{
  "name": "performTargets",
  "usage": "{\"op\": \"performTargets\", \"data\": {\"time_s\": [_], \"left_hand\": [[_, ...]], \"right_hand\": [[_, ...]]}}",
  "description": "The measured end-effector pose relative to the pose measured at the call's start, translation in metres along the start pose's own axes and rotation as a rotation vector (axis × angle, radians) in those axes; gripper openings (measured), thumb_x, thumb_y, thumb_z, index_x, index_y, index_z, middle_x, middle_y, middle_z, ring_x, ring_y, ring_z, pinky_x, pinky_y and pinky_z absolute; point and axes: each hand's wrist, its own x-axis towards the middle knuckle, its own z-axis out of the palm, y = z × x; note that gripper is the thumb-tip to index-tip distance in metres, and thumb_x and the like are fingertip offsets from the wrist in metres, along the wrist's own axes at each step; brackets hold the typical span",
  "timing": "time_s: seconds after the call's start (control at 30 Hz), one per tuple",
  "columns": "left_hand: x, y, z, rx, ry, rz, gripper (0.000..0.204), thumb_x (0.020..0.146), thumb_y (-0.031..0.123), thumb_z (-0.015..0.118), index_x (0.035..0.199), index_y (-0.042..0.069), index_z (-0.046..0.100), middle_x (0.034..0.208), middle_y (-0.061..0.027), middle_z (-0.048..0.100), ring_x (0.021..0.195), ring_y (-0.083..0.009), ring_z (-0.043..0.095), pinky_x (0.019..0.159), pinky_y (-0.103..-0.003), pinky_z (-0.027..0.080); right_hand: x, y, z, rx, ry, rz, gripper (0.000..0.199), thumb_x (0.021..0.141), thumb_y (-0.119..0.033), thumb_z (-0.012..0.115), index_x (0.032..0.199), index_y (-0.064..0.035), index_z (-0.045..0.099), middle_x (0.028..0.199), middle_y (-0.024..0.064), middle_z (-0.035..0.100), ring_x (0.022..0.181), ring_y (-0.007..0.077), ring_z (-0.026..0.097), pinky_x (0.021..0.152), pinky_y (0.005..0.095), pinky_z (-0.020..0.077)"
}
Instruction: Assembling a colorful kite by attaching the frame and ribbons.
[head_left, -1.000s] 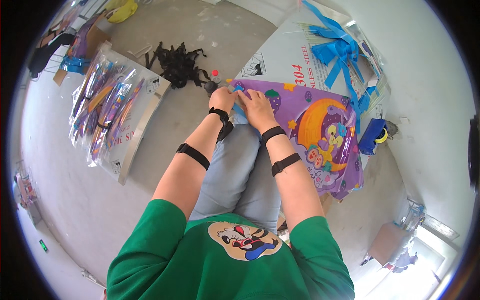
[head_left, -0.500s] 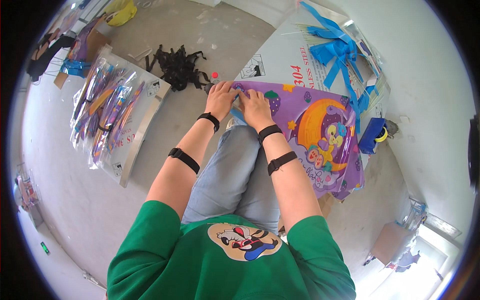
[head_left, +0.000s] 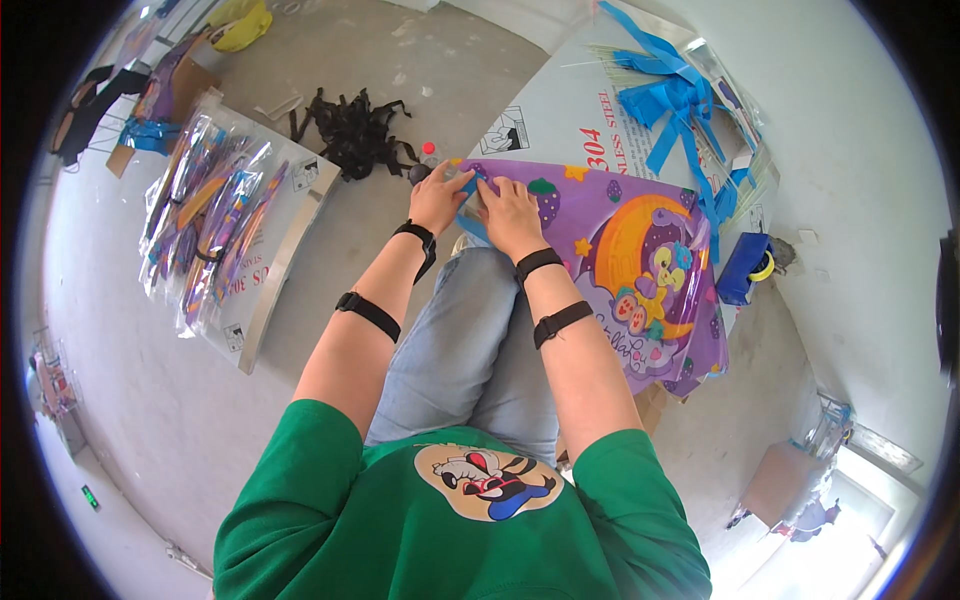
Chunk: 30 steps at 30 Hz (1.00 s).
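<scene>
9-10 o'clock: printed pieces [head_left: 212, 215] in clear film, bundled on 1 desk [head_left: 300, 205]; look done. 11: black strap pile [head_left: 358, 132], loose. Also 11: left hand [head_left: 435, 203], fingers at blue strip [head_left: 468, 187] by purple sheet's [head_left: 620, 265] near-left corner; can't tell if pinching. 12-1: right hand [head_left: 512, 218], fingers bent onto sheet, grip unclear. Sheet at 2-3, across other desk [head_left: 545, 120]; corner work looks underway, can't confirm strip's fastened. 1-2: loose blue strips [head_left: 665, 103], look unused. 3: tape dispenser [head_left: 738, 278], untouched.
</scene>
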Motion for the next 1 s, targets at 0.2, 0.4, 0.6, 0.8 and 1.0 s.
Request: {"op": "performTargets", "data": {"time_s": [0.2, 0.4, 0.6, 0.8, 1.0], "left_hand": [[-0.003, 0.002, 0.0, 0.097, -0.033, 0.016, 0.042, 0.083, 0.025, 0.058, 0.124, 0.034, 0.052, 0.135, -0.0102, 0.042, 0.115, -0.0295, 0.05, 0.095, -0.045, 0.038], [-0.006, 0.006, -0.008, 0.141, -0.088, -0.072, 0.042, 0.087, 0.029, 0.054, 0.127, 0.039, 0.047, 0.131, -0.0108, 0.046, 0.114, -0.028, 0.051, 0.094, -0.046, 0.038], [0.001, 0.009, -0.011, 0.109, -0.174, -0.143, 0.039, 0.088, 0.032, 0.053, 0.125, 0.043, 0.048, 0.131, -0.0075, 0.048, 0.114, -0.0261, 0.051, 0.091, -0.047, 0.04], [0.014, 0.006, 0.009, 0.007, -0.231, -0.013, 0.043, 0.087, 0.018, 0.049, 0.128, 0.032, 0.048, 0.126, -0.0092, 0.051, 0.111, -0.0295, 0.052, 0.089, -0.04, 0.045], [0.013, -0.028, 0.0, -0.132, -0.129, 0.183, 0.045, 0.082, 0.004, 0.055, 0.126, 0.014, 0.051, 0.116, -0.017, 0.057, 0.105, -0.0331, 0.054, 0.087, -0.035, 0.043]], "right_hand": [[0.0, 0.0, 0.001, 0.011, -0.023, 0.023, 0.044, 0.074, -0.019, 0.064, 0.117, -0.0133, 0.057, 0.104, 0.0072, 0.052, 0.1, 0.0279, 0.049, 0.084, 0.043, 0.0423], [-0.001, -0.001, 0.004, 0.026, 0.002, 0.024, 0.045, 0.074, -0.019, 0.065, 0.117, -0.0134, 0.057, 0.105, 0.0076, 0.052, 0.101, 0.028, 0.05, 0.083, 0.0436, 0.0425], [-0.002, 0.035, -0.002, 0.463, 0.073, 0.066, 0.041, 0.077, -0.017, 0.063, 0.116, -0.0062, 0.055, 0.11, 0.0159, 0.055, 0.105, 0.0335, 0.052, 0.09, 0.0421, 0.0411], [-0.115, 0.151, -0.095, 0.468, 0.165, 0.451, 0.032, 0.081, -0.017, 0.061, 0.11, -0.0035, 0.058, 0.104, 0.0169, 0.061, 0.096, 0.0297, 0.059, 0.082, 0.037, 0.0474], [-0.241, 0.294, -0.176, 0.058, 0.511, 1.111, 0.021, 0.083, -0.021, 0.06, 0.099, -0.0085, 0.065, 0.09, 0.0126, 0.066, 0.086, 0.0254, 0.063, 0.076, 0.033, 0.0485]]}}
